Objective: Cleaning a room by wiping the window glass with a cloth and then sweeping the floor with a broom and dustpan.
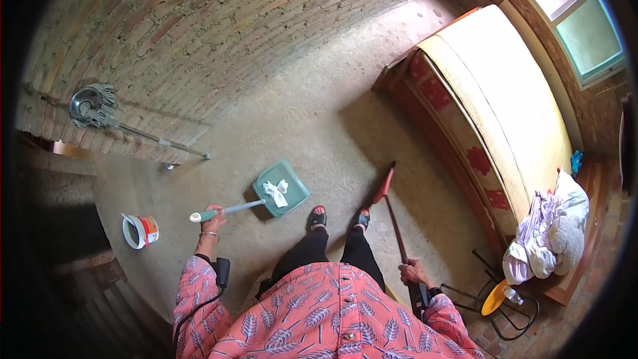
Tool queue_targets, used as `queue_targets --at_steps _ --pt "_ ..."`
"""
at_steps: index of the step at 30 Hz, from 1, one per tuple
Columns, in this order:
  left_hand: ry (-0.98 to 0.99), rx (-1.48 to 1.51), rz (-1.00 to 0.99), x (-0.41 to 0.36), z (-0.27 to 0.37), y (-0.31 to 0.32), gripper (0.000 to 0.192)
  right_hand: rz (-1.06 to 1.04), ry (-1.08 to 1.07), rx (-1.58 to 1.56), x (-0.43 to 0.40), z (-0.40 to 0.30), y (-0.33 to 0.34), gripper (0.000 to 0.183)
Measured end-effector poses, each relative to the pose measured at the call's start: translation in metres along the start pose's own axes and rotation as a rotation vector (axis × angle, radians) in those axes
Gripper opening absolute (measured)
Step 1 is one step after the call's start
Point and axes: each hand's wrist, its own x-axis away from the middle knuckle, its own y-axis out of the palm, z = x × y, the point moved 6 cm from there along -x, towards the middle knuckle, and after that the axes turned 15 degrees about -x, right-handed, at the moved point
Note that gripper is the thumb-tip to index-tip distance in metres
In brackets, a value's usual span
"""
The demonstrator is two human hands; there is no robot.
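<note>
My left hand is closed around the grey handle of a green long-handled dustpan, near its white-tipped end. Crumpled white tissue lies in the pan, left of my feet. On the other side, my right hand grips the dark shaft of a broom. The broom's red head is down by the floor, just beyond my right sandal. My left sandal is between the dustpan and the other foot.
An upturned mop leans on the brick wall. A white bucket stands at the left. The bed fills the right side, with bundled cloth at its near end. A metal-framed stool holding a bottle is close by.
</note>
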Motion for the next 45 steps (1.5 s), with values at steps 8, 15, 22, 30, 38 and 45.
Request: queue_targets --at_steps 8,15,22,30,38,45 --pt "0.017 -0.084 0.008 0.003 0.004 -0.003 0.015 -0.356 -0.081 0.340 0.006 -0.027 0.115 0.022" --pt "-0.005 0.049 0.072 0.003 -0.018 -0.019 0.012 -0.467 -0.373 0.609 0.038 -0.095 0.137 0.022" --pt "-0.145 0.225 0.215 0.014 -0.058 -0.044 0.015 -0.074 -0.672 0.913 -0.031 -0.170 0.142 0.017" --pt "-0.153 0.226 0.241 0.022 -0.057 -0.031 0.017 -0.512 -0.918 1.142 -0.082 -0.119 0.204 0.024" --pt "-0.146 0.210 0.240 0.013 -0.044 -0.036 0.020 -0.668 -0.627 0.967 -0.004 -0.116 0.209 0.031" --pt "-0.170 0.280 0.297 0.014 -0.028 -0.031 0.017 -0.310 -0.531 0.975 -0.036 -0.246 0.129 0.028"
